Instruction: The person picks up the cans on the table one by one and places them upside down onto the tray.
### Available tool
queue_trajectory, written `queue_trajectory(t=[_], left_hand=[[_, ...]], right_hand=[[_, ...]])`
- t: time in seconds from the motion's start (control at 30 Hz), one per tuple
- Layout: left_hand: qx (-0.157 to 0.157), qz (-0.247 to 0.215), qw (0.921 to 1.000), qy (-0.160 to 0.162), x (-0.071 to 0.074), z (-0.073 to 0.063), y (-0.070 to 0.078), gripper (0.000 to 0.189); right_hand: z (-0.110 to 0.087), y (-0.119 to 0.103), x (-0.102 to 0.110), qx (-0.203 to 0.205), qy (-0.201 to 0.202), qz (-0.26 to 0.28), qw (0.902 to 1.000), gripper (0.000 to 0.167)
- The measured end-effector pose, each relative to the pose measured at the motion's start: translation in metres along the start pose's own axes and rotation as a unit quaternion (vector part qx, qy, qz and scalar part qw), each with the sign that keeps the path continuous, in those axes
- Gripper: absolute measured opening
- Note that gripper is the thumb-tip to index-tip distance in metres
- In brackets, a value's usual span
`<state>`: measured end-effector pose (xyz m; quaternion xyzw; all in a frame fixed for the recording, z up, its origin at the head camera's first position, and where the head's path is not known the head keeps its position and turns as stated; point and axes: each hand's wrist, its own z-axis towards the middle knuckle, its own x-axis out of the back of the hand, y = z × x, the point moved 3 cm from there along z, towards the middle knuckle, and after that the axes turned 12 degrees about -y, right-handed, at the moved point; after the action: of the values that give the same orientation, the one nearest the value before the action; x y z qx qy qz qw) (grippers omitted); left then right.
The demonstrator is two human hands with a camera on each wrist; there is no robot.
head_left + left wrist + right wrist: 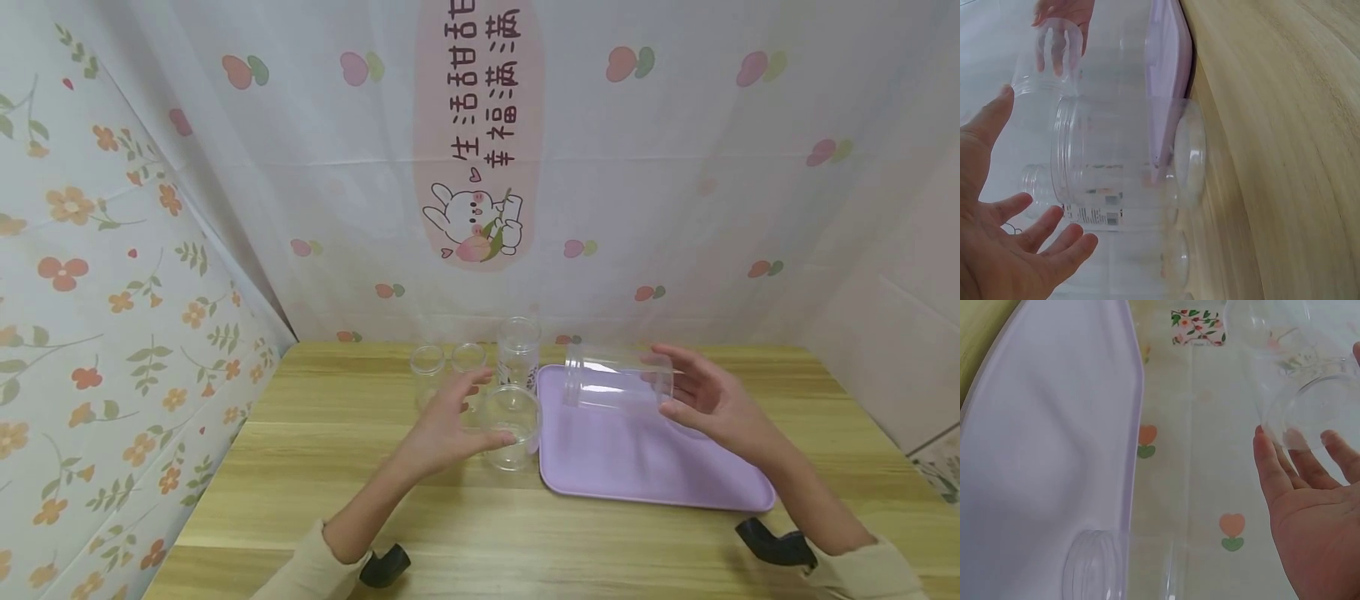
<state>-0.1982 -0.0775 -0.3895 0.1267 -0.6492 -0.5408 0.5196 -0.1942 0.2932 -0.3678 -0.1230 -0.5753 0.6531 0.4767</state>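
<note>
My right hand [716, 404] grips a clear plastic jar [615, 379] by its base end, with thumb and fingers around it. The jar lies sideways in the air above a purple tray [600, 475], its ridged neck pointing left. My left hand [442, 429] is spread beside another clear jar [512, 454] that stands upright at the tray's left edge. In the left wrist view, the left hand's fingers [1044, 228] are apart around that side of the jar; contact cannot be made out. Low in the right wrist view, a further clear jar [1094, 569] shows against the tray.
Behind the left hand stand two slim clear jars [428, 360] and a taller jar with a printed label [519, 354]. The wooden table [480, 542] meets a patterned curtain [645, 208] at the back, and a floral curtain [135, 333] hangs at left.
</note>
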Motion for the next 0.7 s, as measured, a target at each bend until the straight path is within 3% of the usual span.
queue_trajectory(t=[0.33, 0.7], left_hand=[[0.009, 0.071, 0.9974, -0.002, -0.007, 0.001, 0.000, 0.094], [0.021, 0.111, 0.9936, 0.001, -0.013, 0.003, -0.001, 0.095]], right_hand=[[-0.004, -0.005, 0.004, 0.014, -0.005, -0.015, 0.9998, 0.073], [-0.011, -0.008, 0.011, -0.015, 0.009, -0.092, 0.9956, 0.076]])
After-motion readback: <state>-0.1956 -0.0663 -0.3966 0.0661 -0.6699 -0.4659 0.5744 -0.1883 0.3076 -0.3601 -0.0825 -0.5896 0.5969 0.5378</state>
